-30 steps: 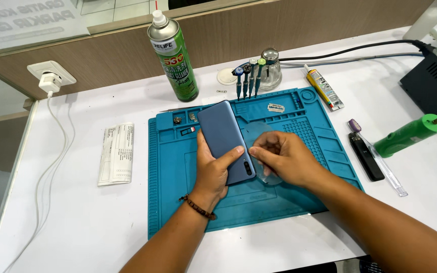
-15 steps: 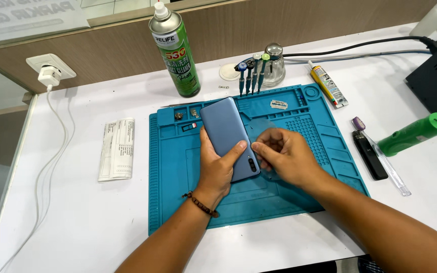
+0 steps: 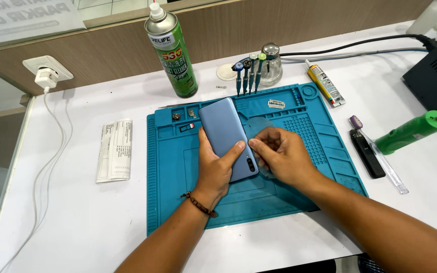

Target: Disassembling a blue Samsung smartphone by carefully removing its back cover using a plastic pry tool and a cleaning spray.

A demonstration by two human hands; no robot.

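1. Teal silicone repair mat covers the middle of a white bench, with small parts sitting in its top trays.
2. Green spray can stands upright behind the mat, beside a row of screwdrivers.
3. Blue-grey phone lies back-up and tilted on the mat; the left hand grips its lower end.
4. The right hand pinches a thin clear pick at the phone's right edge; seemingly the back cover is being pried, calling for gentle sliding along the seam.
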